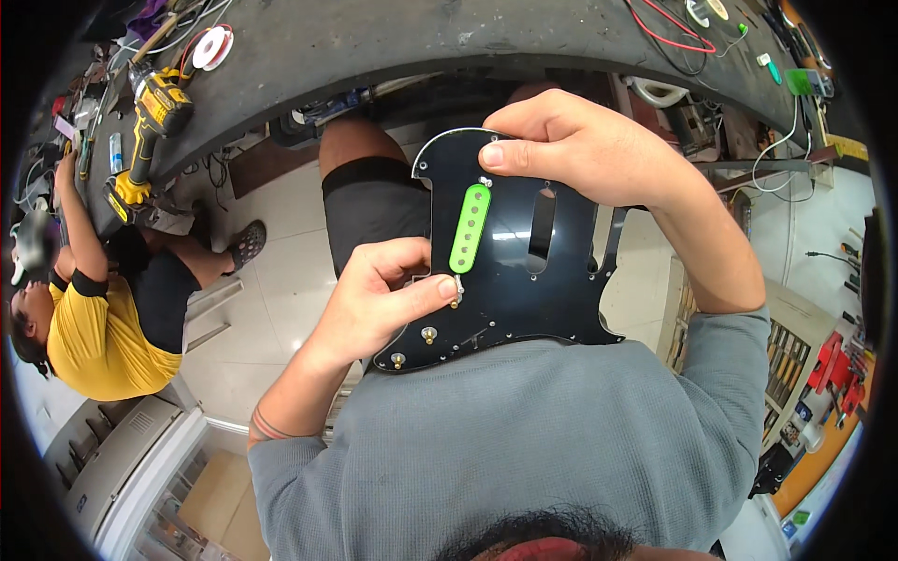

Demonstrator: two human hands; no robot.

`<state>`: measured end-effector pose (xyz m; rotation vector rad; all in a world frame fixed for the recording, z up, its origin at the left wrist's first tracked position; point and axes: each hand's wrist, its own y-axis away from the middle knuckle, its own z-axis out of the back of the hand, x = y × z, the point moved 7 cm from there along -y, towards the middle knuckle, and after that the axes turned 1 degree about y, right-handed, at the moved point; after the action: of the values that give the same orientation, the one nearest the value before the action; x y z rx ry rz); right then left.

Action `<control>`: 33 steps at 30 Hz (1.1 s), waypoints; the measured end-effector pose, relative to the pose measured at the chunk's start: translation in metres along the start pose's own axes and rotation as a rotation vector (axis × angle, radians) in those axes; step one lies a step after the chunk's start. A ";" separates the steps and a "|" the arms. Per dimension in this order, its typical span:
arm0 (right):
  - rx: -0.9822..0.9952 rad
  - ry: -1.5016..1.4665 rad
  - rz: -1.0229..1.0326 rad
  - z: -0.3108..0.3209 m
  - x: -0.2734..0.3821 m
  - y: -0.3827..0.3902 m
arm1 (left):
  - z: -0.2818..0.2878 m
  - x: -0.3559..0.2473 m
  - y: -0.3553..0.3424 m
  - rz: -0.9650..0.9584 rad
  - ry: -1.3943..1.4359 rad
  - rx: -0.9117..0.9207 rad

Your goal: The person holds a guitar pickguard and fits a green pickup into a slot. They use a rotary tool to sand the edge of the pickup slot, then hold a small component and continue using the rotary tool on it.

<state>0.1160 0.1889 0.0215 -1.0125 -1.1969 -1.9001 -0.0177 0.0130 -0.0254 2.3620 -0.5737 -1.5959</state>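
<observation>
A glossy black guitar pickguard (505, 299) is held up between my two hands, its lower edge against my grey shirt. A bright green single-coil pickup (470, 229) sits in one of its slots, and a second slot (542, 232) to the right is bare. My left hand (383, 290) grips the left edge, thumb pressed by the screw at the pickup's lower end. At the top edge my right hand (561, 145) clasps the guard, thumb on its face near the pickup's upper screw. Two metal shafts with nuts (428, 335) stick out at the lower left.
A dark workbench (449, 47) runs across the far side. On its left lie a yellow-black cordless drill (154, 122) and a wire spool (213, 47); a red cable (669, 33) lies to the right. Another person in a yellow shirt (112, 337) sits at the left. A drawer cabinet (786, 346) stands right.
</observation>
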 end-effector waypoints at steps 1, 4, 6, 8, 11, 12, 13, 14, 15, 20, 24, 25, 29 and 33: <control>0.030 -0.025 -0.005 -0.004 0.000 0.000 | 0.000 0.002 0.003 0.001 -0.009 -0.015; 0.073 -0.066 -0.015 -0.015 -0.008 0.000 | 0.005 0.021 0.009 0.067 -0.011 0.010; 0.084 -0.082 -0.021 -0.019 -0.009 0.001 | 0.004 0.028 0.011 0.107 -0.019 0.024; 0.082 -0.074 -0.051 -0.022 -0.009 0.001 | 0.005 0.034 0.014 0.114 0.046 -0.003; 0.084 -0.056 -0.064 -0.023 -0.019 -0.003 | 0.000 0.030 0.012 0.112 0.090 -0.023; 0.069 -0.041 -0.065 -0.023 -0.019 -0.003 | 0.000 0.031 0.012 0.102 0.075 -0.019; 0.069 -0.045 -0.067 -0.023 -0.020 -0.003 | 0.002 0.033 0.012 0.107 0.076 -0.019; 0.073 -0.026 -0.069 -0.021 -0.020 -0.003 | 0.004 0.036 0.011 0.112 0.057 -0.004; 0.077 -0.006 -0.070 -0.021 -0.021 -0.003 | 0.005 0.037 0.011 0.117 0.038 0.010; 0.076 -0.033 -0.055 -0.022 -0.018 -0.001 | 0.000 0.031 0.013 0.121 0.049 -0.012; 0.057 -0.041 -0.063 -0.022 -0.018 -0.001 | 0.002 0.033 0.012 0.132 0.024 0.002; 0.057 -0.041 -0.063 -0.022 -0.018 -0.001 | 0.002 0.033 0.013 0.131 0.024 0.002; 0.064 -0.018 -0.062 -0.022 -0.017 -0.002 | 0.001 0.032 0.013 0.118 0.035 -0.008; 0.078 -0.019 -0.056 -0.023 -0.016 -0.002 | -0.001 0.027 0.012 0.097 0.028 -0.021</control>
<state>0.1158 0.1709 0.0004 -0.9660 -1.3125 -1.8755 -0.0102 -0.0103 -0.0426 2.3004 -0.6517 -1.5175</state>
